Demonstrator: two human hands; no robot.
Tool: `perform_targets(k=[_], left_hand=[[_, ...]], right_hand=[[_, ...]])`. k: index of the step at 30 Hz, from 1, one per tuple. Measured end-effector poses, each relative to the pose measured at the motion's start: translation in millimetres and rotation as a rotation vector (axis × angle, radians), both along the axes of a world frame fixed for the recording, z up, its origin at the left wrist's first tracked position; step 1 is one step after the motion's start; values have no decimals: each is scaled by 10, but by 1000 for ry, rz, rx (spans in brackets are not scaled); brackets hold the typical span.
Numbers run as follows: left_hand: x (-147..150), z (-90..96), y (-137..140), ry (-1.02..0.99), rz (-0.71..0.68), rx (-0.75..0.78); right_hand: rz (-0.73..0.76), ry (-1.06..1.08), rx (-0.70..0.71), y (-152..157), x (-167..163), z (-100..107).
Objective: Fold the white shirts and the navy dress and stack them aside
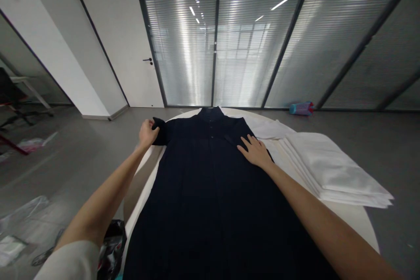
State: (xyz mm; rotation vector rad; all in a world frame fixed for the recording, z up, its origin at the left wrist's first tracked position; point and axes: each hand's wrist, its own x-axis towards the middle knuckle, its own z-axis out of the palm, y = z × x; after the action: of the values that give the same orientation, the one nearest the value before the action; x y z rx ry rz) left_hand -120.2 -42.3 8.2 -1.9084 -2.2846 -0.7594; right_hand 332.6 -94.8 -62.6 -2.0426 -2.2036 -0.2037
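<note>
A dark navy shirt [210,175] with a stand collar and a short button placket lies spread front side up, its collar at the far edge of a round white table [357,218]. My left hand [148,133] pinches the end of the left-side sleeve, which sticks out past the table's edge. My right hand [255,151] rests flat with fingers spread on the shirt's right side, just below the shoulder. The right-side sleeve is not clearly visible. The lower part of the shirt runs out of view at the bottom.
Folded white cloths [337,166] are stacked on the table's right side. On the floor lie a blue and pink packet [301,108] and clear plastic wrapping [24,214]. A black bag [112,249] stands beside the table at lower left. Glass panels with blinds [243,43] rise behind.
</note>
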Motion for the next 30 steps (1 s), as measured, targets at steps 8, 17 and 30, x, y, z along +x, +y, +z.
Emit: perform_targets(k=[8,17,30], left_hand=[[1004,-147,-282,321,-529,-93],[970,-48,51,248,-586,2],[1114,-387,884,96,-409,-32]], right_hand=[[3,23,7,18,21,-31],[0,53,16,-42,-16,21],[192,49,-22,-81,-38,93]])
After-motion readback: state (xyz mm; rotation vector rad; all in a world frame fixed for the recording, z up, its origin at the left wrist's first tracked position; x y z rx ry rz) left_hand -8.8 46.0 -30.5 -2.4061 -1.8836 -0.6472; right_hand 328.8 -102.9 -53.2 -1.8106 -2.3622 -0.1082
